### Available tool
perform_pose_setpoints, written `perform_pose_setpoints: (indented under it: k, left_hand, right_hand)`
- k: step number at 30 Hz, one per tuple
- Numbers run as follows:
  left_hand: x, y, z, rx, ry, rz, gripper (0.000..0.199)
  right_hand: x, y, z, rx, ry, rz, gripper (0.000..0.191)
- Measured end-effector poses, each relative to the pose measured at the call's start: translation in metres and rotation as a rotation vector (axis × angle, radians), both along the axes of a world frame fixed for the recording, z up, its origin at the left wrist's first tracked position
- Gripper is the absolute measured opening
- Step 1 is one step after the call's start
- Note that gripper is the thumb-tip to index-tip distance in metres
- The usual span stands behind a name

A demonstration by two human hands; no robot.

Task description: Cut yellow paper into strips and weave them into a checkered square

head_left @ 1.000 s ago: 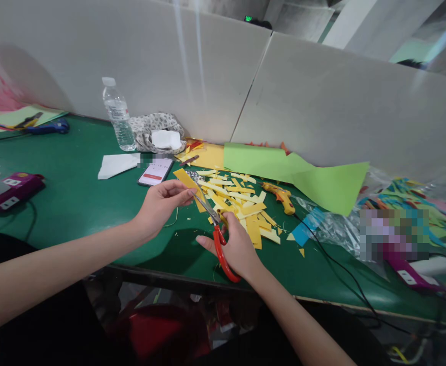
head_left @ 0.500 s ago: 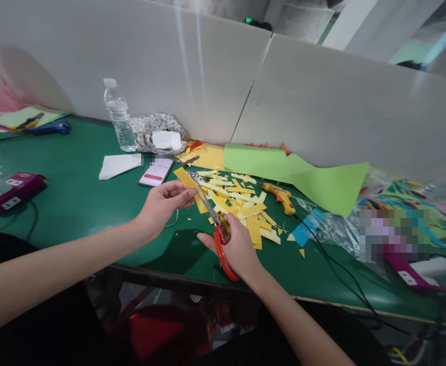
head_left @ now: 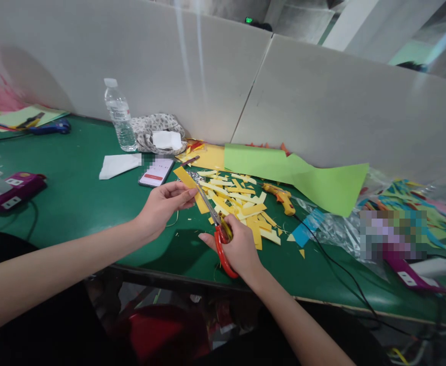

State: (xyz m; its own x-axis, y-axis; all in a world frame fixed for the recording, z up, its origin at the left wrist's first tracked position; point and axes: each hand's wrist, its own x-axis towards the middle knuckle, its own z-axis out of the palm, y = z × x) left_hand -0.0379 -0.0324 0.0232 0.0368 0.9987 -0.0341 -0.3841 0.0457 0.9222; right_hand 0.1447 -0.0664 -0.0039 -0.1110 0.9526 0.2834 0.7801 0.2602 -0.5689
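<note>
The left hand (head_left: pixel 165 202) is pinching the strip (head_left: pixel 184 177) between thumb and fingers, no gap showing; the right hand (head_left: pixel 240 248) is gripping the scissors (head_left: pixel 223 258), whose blades are lying nearly together against the strip, close to the left thumb. Hazard, in judgement: the thumb is sitting near enough to be nicked by a slipping blade; a loose pinch could twist the strip and spoil its edge. The strip is hanging above the worktop (head_left: pixel 82 203), between its near and far edges, beside the cuttings (head_left: pixel 254 208). It is looking narrow, flat and deep yellow, its far end slanting leftward, fingers covering its middle.
</note>
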Motion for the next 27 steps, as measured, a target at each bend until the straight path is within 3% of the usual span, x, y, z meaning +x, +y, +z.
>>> perform_pose_setpoints:
  k: [12, 27]
  left_hand:
    - [-0.0009, 0.0005, 0.0002, -0.023, -0.014, -0.022, 0.021]
    - [-0.0006, -0.0018, 0.0015, -0.033, 0.118, -0.082, 0.021]
  right_hand:
    - [0.0011, 0.0009, -0.0029, -0.002, 0.047, -0.003, 0.051]
    - [0.0020, 0.0015, 0.0008, 0.029, -0.039, 0.013, 0.044]
